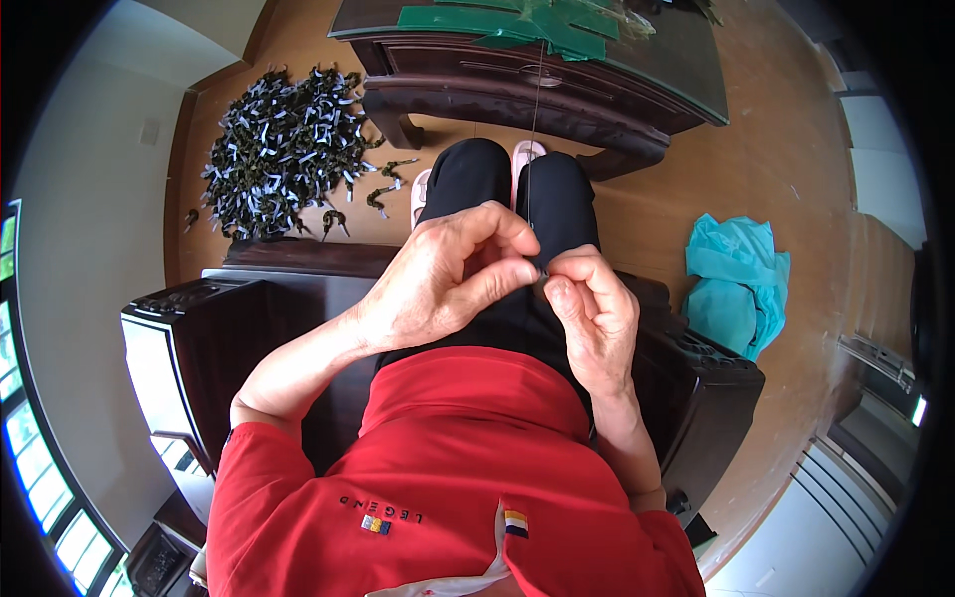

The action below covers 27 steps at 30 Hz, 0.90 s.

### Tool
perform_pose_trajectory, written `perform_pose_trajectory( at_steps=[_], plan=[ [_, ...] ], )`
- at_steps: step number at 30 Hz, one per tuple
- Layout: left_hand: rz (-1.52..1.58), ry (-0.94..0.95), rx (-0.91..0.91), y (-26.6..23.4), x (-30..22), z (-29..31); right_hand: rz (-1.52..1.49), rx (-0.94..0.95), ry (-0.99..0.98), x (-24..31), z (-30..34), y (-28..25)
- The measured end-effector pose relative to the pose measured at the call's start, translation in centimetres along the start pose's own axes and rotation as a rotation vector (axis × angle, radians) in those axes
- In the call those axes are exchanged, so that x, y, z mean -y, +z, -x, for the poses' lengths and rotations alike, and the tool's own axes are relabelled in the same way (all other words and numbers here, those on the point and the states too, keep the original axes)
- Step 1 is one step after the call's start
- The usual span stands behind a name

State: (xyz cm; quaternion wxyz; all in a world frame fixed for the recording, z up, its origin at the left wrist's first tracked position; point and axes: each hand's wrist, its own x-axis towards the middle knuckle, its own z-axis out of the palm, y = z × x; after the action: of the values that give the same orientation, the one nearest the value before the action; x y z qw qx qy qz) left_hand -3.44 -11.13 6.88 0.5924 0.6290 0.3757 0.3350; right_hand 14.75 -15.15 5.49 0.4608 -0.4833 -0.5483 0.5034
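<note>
A thin thread (535, 129) is pinched between the fingertips of the left hand (453, 274) and the right hand (595, 313), both of which are closed tightly, thumb against forefinger, just above the lap of the seated person. From the pinch the thread is drawn taut upward to the near edge of the dark wooden table (497, 85), where it is lost against green sheets (527, 25) laid on the tabletop. Whether anything small besides the thread is held between the fingers cannot be told. As a judgement, the thread could be snapped if it is pulled harder, since it is already stretched tight; it could also be let slip from so small a grip, and then it would be hard to find again against the black trousers (477, 179). A tangle may be caused if slack is given suddenly. No boxes or signs are seen. On the wooden floor (696, 189), near the left end of the table, a large heap of small dark green pieces with pale strips (284, 149) is spread, a few of them strayed toward the feet. A crumpled turquoise bag (736, 284) is lying on the floor at the right, beside the dark chair (209, 328). A small striped tab is sewn on the red shirt (448, 468).
</note>
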Motion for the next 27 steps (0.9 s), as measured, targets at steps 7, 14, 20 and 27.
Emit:
perform_pose_trajectory(
  at_steps=[7,14,20,27],
  plan=[
    [0.015,0.037,-0.089,0.7,1.9,0.5,0.462,-0.170,-0.369,-0.5,-0.8,1.0],
    [0.324,0.105,-0.267,2.6,3.8,-0.2,0.320,-0.217,-0.296,-1.9,-0.7,1.8],
    [0.388,0.112,-0.325,3.3,4.7,0.6,0.201,-0.157,-0.241,-2.6,-0.7,2.2],
    [0.525,0.031,-0.392,3.5,6.0,0.4,0.216,-0.022,-0.113,-3.2,-2.0,1.7]
  ],
)
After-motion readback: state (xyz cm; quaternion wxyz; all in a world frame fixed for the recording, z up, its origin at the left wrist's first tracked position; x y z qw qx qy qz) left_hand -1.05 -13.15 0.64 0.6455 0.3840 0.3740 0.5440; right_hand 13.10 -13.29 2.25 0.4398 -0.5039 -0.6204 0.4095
